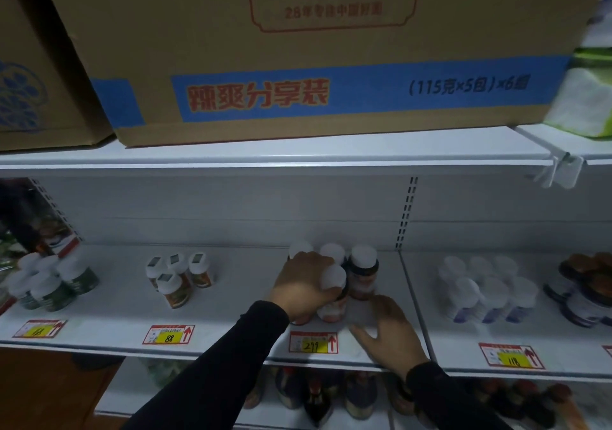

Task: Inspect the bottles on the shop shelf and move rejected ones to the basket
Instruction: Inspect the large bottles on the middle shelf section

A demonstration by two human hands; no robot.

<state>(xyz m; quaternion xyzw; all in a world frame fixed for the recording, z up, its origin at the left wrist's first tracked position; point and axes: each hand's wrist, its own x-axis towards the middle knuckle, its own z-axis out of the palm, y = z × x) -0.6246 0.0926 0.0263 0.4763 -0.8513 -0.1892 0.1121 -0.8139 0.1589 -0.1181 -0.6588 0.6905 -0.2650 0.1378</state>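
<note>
The big cardboard box (298,48) on the top shelf runs out of view above. Below it, on the white shelf (231,297), my bottles (362,274) stand upright in a small cluster, white caps up, labels too blurred to read. Green bottles (56,283) and orange bottles (178,277) stand well apart to the left, pale bottles (490,293) to the right. My left hand (306,285) has its grip closed around the front bottle (334,292), hiding most of it. My right hand (387,333) rests open and flat just beside, near the price tag (313,342).
</note>
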